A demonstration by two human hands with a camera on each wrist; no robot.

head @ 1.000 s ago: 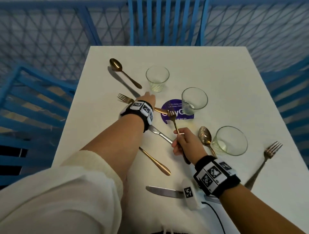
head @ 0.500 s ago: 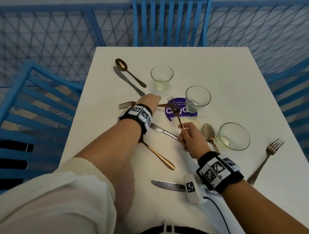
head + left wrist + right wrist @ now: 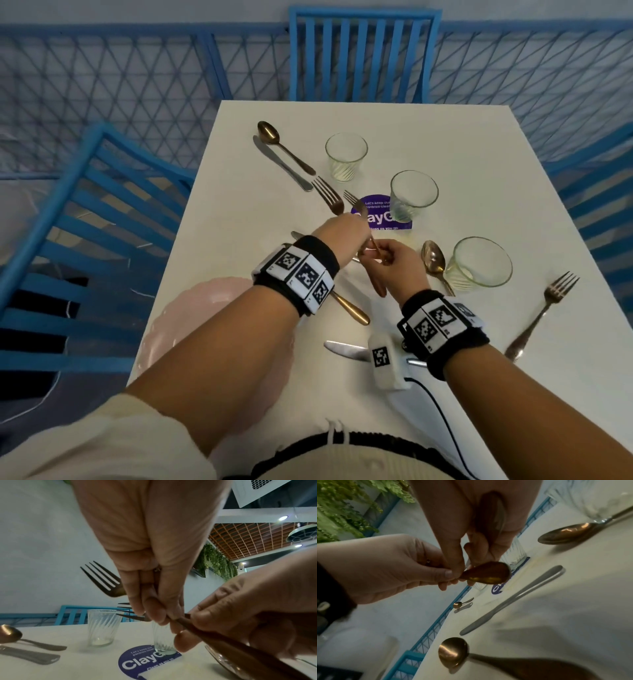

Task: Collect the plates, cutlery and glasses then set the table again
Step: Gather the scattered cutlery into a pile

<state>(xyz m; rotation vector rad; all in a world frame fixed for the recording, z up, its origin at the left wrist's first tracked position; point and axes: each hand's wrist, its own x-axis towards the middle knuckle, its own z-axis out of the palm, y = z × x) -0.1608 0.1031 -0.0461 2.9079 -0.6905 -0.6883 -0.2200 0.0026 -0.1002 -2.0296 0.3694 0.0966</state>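
The left hand pinches two copper forks by their necks, tines pointing away. The right hand pinches one handle end, above the desk.

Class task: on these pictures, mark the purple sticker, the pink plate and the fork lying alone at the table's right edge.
purple sticker (image 3: 380, 219): head view, its printed middle.
pink plate (image 3: 191, 308): head view, bare upper part.
fork (image 3: 561, 286): head view, its tines.

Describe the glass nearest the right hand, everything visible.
The nearest glass is a clear tumbler with faint swirled ribbing and a wide round rim, narrowing toward the base. It stands upright on the white table, at the right hand's outer side, looks empty, and no hand touches it. A gold spoon lies right against its left side; actual contact is unclear.
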